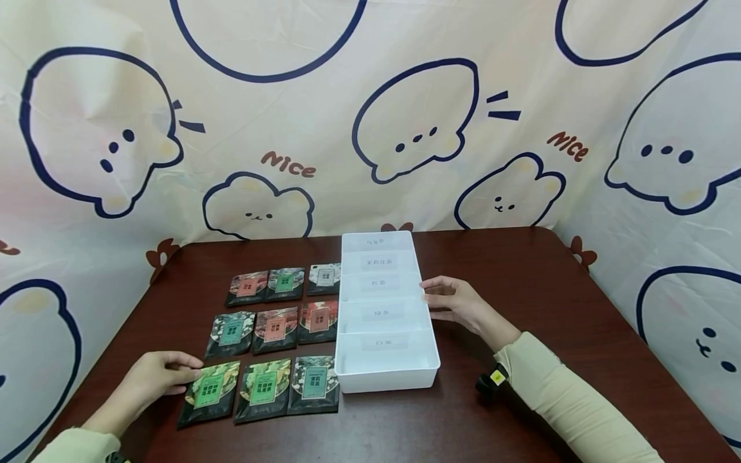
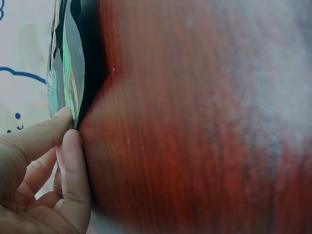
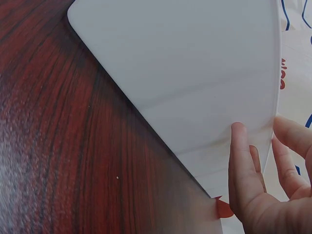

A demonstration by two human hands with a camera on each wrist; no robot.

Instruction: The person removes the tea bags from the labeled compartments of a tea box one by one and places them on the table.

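My left hand [image 1: 152, 381] pinches the left upper edge of a green tea sachet [image 1: 210, 393] at the near left. In the left wrist view, the thumb and finger [image 2: 75, 180] meet at the edge of that sachet [image 2: 73, 63]. My right hand [image 1: 460, 303] rests against the right side of a long white box [image 1: 386, 381]. In the right wrist view, its mostly straight fingers [image 3: 239, 146] touch the side wall and rim of the box [image 3: 185, 73]. The box has several labelled compartments in a line, with no sachets visible inside.
Several more tea sachets lie in rows left of the box: a green one [image 1: 263, 390], a white-and-teal one [image 1: 314, 384] and red ones [image 1: 274, 330] among them. All are on a dark wooden table [image 1: 521, 270]. A patterned cloth [image 1: 336, 122] hangs behind.
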